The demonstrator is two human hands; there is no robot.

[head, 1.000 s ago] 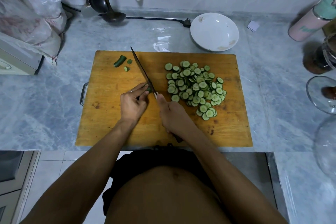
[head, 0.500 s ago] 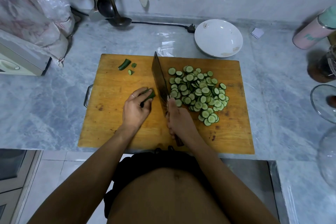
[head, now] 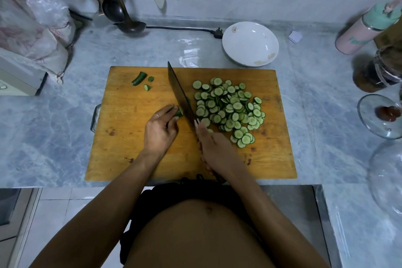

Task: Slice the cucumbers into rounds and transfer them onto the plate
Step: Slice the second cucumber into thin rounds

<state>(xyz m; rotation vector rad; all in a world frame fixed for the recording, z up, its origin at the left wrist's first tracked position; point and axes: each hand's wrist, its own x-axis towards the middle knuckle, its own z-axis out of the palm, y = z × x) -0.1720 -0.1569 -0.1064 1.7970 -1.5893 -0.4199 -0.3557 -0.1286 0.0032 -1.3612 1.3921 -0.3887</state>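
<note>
On the wooden cutting board (head: 121, 148) my left hand (head: 159, 130) pinches a short cucumber stub (head: 178, 112). My right hand (head: 214, 143) grips the handle of a dark cleaver (head: 179, 93), whose blade stands on the board just right of the stub. A heap of cucumber rounds (head: 228, 111) lies to the right of the blade. Cucumber end pieces (head: 140, 78) rest at the board's far left corner. The white plate (head: 250, 43) sits beyond the board's far right corner and holds no slices.
Ladles (head: 121, 19) and a power cord (head: 180, 28) lie at the back wall. A pink bottle (head: 359, 35), a dark jar (head: 378, 72) and a glass lid (head: 382, 115) stand at the right. A plastic-wrapped appliance (head: 28, 35) fills the left.
The cleaver swept slices right toward the heap, then returned beside the stub. My left hand kept hold of the cucumber stub. The camera view shifted slightly.
</note>
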